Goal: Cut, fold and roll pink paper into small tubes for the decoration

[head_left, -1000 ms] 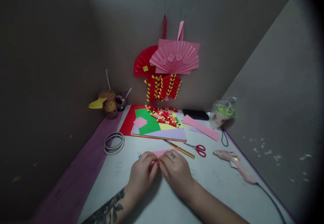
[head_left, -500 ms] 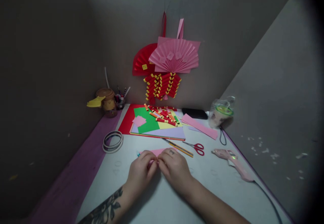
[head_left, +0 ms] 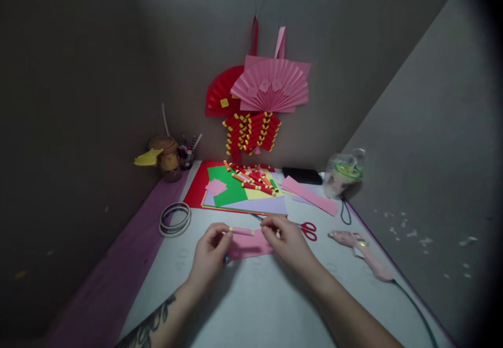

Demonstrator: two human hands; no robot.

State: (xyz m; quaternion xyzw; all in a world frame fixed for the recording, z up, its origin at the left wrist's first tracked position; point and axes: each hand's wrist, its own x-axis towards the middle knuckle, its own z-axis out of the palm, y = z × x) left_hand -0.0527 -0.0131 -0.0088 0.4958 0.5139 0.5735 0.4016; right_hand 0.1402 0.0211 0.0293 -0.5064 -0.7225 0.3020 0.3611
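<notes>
Between thumb and fingers, my left hand (head_left: 214, 246) pinches one end of a small pink paper roll (head_left: 241, 231) with yellow bands at its ends. The roll is held roughly level above a flat piece of pink paper (head_left: 251, 247) on the table. My right hand (head_left: 283, 235) is apart from the roll, just to its right, with thumb and fingertips pressed together; anything between them is too small to make out. Behind that hand lie scissors (head_left: 309, 231) with red handles. A small blue object (head_left: 227, 258) shows beside my left fingers.
Coloured paper sheets (head_left: 230, 193) with several finished rolls (head_left: 257, 188) lie at the back. Tape rolls (head_left: 175, 220) sit left, a pink glue gun (head_left: 361, 248) with its cord right. Pink strips (head_left: 310, 196), a phone (head_left: 302, 175) and a bagged cup (head_left: 345, 174) stand near the wall.
My hands were together over the pink paper; now they are apart, the right one further right over the pencil and scissors. The pink roll has come into view in my left hand.
</notes>
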